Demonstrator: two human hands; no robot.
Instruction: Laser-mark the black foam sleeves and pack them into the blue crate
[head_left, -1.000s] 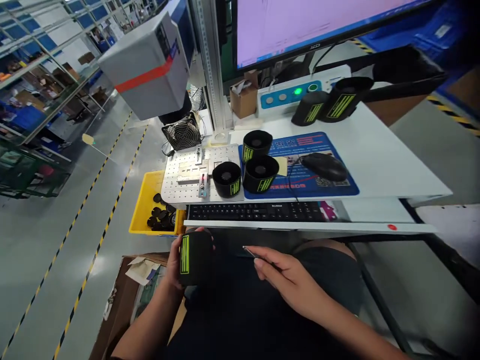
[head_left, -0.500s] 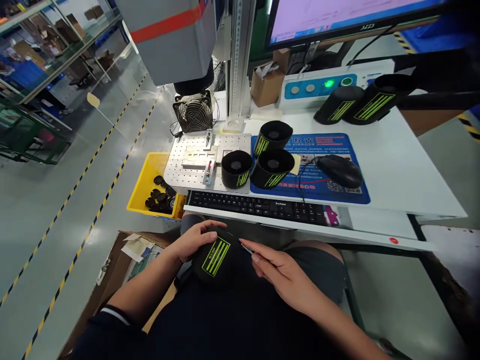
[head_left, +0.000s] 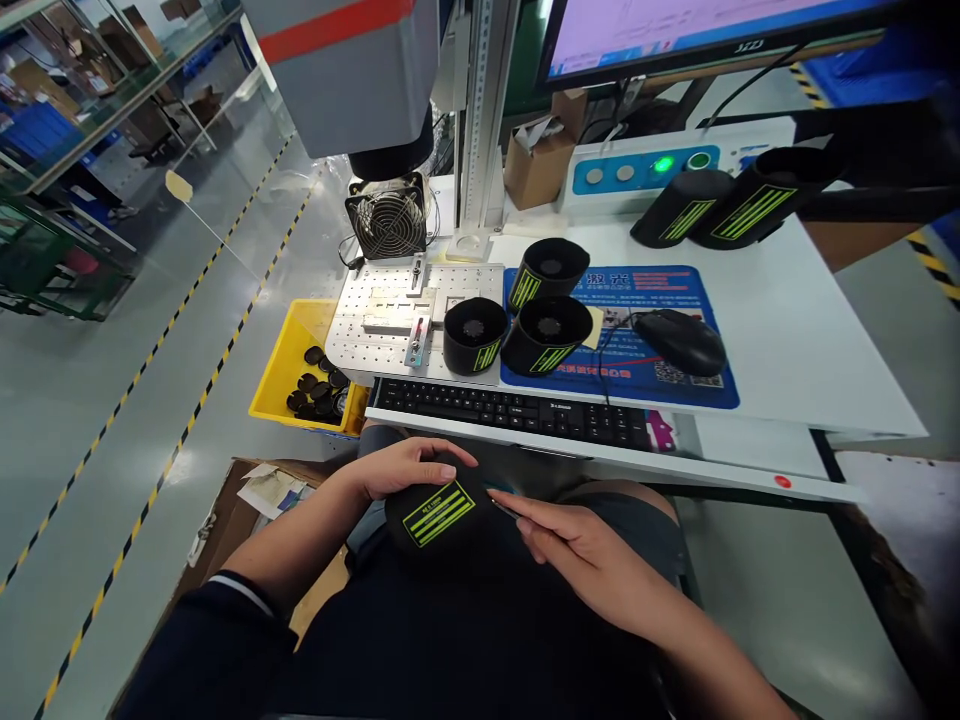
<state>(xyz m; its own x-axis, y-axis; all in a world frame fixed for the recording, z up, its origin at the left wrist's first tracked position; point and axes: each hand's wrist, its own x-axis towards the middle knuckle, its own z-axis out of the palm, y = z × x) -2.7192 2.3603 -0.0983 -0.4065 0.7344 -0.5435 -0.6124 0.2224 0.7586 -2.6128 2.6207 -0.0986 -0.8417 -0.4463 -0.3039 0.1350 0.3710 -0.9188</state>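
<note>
Black cup with green stripes [head_left: 439,514] is gripped in left hand [head_left: 409,470] above lap; thin metal tool [head_left: 505,510] is pinched by right hand [head_left: 574,545], near cup's side.

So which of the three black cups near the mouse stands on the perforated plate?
The leftmost cup; the rear cup and the cup in front of it are on the blue mat.
</note>
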